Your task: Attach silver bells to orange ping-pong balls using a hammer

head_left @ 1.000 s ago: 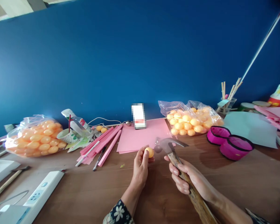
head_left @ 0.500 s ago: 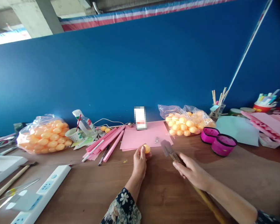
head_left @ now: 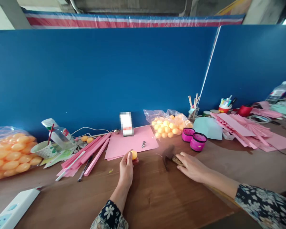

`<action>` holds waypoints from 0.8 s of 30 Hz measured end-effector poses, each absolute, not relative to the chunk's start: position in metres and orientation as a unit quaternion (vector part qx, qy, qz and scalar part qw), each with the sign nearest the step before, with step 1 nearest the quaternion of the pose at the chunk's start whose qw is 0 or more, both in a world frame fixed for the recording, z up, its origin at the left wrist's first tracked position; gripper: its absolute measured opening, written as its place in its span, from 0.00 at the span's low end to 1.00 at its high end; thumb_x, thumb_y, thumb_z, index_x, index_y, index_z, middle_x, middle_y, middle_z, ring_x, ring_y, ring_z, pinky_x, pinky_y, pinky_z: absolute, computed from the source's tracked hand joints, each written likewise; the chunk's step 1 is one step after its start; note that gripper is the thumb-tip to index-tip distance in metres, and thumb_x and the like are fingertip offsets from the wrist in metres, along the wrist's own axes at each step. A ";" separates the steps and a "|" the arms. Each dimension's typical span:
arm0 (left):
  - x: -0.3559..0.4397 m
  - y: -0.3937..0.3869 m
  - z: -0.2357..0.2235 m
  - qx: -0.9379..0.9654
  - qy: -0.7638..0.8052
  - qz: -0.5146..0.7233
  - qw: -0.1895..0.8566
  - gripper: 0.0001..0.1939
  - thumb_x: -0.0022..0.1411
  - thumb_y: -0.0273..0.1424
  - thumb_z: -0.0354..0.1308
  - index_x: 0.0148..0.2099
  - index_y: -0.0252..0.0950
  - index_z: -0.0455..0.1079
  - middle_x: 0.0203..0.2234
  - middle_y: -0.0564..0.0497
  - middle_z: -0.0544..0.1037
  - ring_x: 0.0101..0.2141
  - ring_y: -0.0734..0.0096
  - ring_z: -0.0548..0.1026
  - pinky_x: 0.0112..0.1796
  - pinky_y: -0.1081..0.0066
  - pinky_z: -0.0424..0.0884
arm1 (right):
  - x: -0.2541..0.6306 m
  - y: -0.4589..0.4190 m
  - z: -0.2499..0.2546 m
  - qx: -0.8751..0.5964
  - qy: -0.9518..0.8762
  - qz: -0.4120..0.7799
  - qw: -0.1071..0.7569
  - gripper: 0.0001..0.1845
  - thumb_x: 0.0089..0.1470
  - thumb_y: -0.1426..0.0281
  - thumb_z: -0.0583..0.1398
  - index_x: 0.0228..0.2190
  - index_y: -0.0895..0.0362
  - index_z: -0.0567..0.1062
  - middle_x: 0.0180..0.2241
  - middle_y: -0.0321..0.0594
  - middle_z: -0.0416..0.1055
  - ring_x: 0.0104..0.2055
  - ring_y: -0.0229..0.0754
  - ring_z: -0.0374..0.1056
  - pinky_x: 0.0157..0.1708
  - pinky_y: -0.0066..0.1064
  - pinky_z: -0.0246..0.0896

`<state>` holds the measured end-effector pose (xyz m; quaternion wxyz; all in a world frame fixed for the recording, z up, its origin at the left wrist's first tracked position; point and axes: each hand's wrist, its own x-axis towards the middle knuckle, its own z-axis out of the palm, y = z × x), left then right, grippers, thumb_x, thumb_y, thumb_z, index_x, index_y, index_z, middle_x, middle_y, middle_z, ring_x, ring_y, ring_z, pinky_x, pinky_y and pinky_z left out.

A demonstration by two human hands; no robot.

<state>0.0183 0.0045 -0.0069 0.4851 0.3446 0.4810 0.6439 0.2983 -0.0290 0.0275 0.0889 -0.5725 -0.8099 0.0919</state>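
Observation:
My left hand pinches a small orange ball between thumb and fingers, resting it at the front edge of a pink paper sheet on the wooden table. My right hand lies over the wooden handle of a claw hammer, fingers closed on it. The hammer's head rests low on the table, blurred, about a hand's width right of the ball.
Two clear bags of orange balls sit at the left and behind the hammer. Pink paper strips, pens, a cup and a bottle lie left. Two magenta round containers, pink folded paper and a power strip surround them.
The hammer has come down from raised beside the ball to lying on the table, my right hand lowering with it. The view swung up and to the right. The ball stays pinched.

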 end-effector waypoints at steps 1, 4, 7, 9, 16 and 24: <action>0.019 0.004 -0.006 0.344 0.484 0.644 0.483 0.23 0.53 0.42 0.56 0.47 0.32 0.68 0.31 0.48 0.74 0.26 0.75 0.73 0.30 0.71 0.73 | 0.301 -0.028 0.030 -0.571 -0.813 0.080 0.083 0.09 0.53 0.67 0.52 0.36 0.57 0.67 0.34 0.43 0.64 0.37 0.44 0.65 0.38 0.31 0.57; 0.020 0.002 -0.003 0.352 0.493 0.636 0.478 0.23 0.52 0.42 0.56 0.46 0.32 0.69 0.32 0.48 0.74 0.26 0.76 0.73 0.30 0.71 0.73 | 0.305 -0.024 0.037 -0.564 -0.821 0.057 0.075 0.08 0.53 0.67 0.52 0.34 0.57 0.67 0.33 0.43 0.64 0.37 0.44 0.64 0.38 0.31 0.56; 0.020 0.001 -0.001 0.363 0.502 0.627 0.473 0.23 0.53 0.42 0.56 0.45 0.32 0.69 0.32 0.49 0.74 0.27 0.76 0.73 0.31 0.71 0.73 | 0.309 -0.021 0.039 -0.556 -0.827 0.037 0.077 0.08 0.54 0.68 0.53 0.36 0.57 0.67 0.34 0.43 0.64 0.37 0.44 0.64 0.38 0.31 0.57; 0.020 0.001 -0.001 0.365 0.507 0.624 0.469 0.23 0.53 0.42 0.56 0.46 0.32 0.69 0.33 0.49 0.74 0.27 0.76 0.73 0.32 0.72 0.73 | 0.311 -0.020 0.037 -0.550 -0.831 0.020 0.083 0.08 0.54 0.69 0.53 0.37 0.57 0.67 0.34 0.43 0.64 0.37 0.44 0.63 0.38 0.32 0.57; 0.021 0.001 -0.003 0.365 0.498 0.622 0.482 0.23 0.53 0.42 0.56 0.47 0.32 0.67 0.33 0.49 0.74 0.28 0.74 0.74 0.32 0.71 0.73 | 0.318 -0.020 0.031 -0.538 -0.836 -0.024 0.100 0.08 0.54 0.70 0.52 0.37 0.57 0.67 0.35 0.43 0.63 0.36 0.43 0.62 0.38 0.33 0.56; 0.021 0.000 -0.001 0.370 0.509 0.618 0.472 0.24 0.53 0.42 0.56 0.48 0.32 0.67 0.32 0.49 0.75 0.28 0.73 0.74 0.32 0.70 0.73 | 0.329 -0.019 0.025 -0.544 -0.830 -0.049 0.109 0.15 0.54 0.72 0.52 0.45 0.58 0.66 0.36 0.44 0.64 0.39 0.44 0.61 0.41 0.34 0.55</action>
